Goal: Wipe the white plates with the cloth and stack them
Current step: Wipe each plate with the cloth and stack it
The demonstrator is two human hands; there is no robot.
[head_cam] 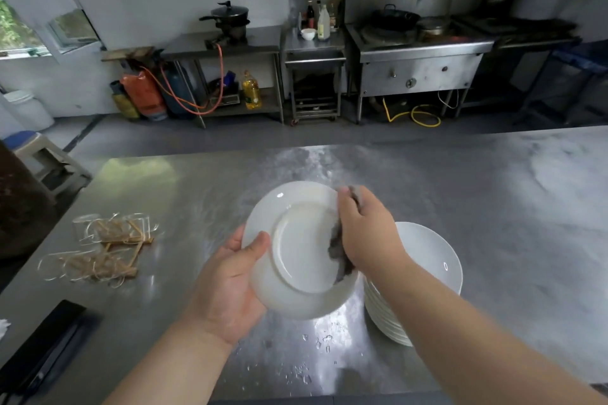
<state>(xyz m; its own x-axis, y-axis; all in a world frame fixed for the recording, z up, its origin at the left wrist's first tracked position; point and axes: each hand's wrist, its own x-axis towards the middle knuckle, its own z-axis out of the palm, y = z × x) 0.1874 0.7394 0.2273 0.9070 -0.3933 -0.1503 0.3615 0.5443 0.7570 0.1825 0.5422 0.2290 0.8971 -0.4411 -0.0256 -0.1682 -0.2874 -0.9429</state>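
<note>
My left hand (230, 286) grips a white plate (296, 250) by its lower left rim, thumb over the edge, and holds it tilted above the steel table (493, 207) with its underside facing me. My right hand (365, 230) grips a dark grey cloth (339, 253) and presses it on the plate's right side. Just to the right, partly behind my right forearm, a stack of several white plates (427, 260) stands on the table.
Loose bundles of toothpicks in clear wrap (105, 246) lie at the left of the table. A black flat object (46, 352) sits at the near left edge. Water drops (316, 348) spot the table under the plate. Stoves and shelves stand along the far wall.
</note>
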